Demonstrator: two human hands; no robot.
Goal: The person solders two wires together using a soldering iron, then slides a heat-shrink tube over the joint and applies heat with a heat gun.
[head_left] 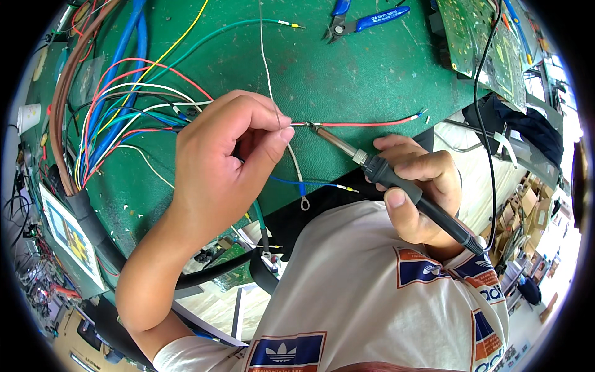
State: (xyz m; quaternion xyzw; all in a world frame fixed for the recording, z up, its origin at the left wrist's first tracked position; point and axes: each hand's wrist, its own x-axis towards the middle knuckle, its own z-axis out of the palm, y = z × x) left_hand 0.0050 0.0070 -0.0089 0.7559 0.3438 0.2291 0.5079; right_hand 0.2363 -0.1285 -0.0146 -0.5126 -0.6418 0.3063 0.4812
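Hands, two, bare, apart from each other. Clock directions are taken from the tip of the soldering iron [396, 180], near the middle of the view.

Left hand [226, 139], at 9 o'clock: thumb and forefinger pinched together on the red wire [362, 124], at its bare, silvery stretch. One thin grey strand [264, 56], descending from 12 o'clock, meets the same fingertips; how it is gripped cannot be told.

Right hand [431, 180], at 4 o'clock: fingers wrapped around the dark handle of the iron. Metal tip angled toward 10 o'clock, at the bare stretch just beside the left fingertips. Red wire extends from there to 3 o'clock, ending in a crimped tip. Black cord [478, 118] rises from the iron's rear in a long curve.

Tabletop [372, 68], green, scuffed, bearing:
- Cutters [382, 19], blue-handled, at 1 o'clock, jaws parted.
- Circuit board [489, 49], green, at 2 o'clock.
- Green wire [232, 27], ferrule end at 12 o'clock.
- White wire [294, 158], ring terminal with blue collar, at 6 o'clock.
- Blue wire [313, 182], ferrule end at 5 o'clock.
- Wire bundle [99, 146], multicoloured, at 9 o'clock, beyond the left hand.
- Brown cables [66, 93], thick, beside the bundle.
- Printed sheet [71, 232], at 8 o'clock.

Cardboard boxes [530, 204], at 4 o'clock, well apart.
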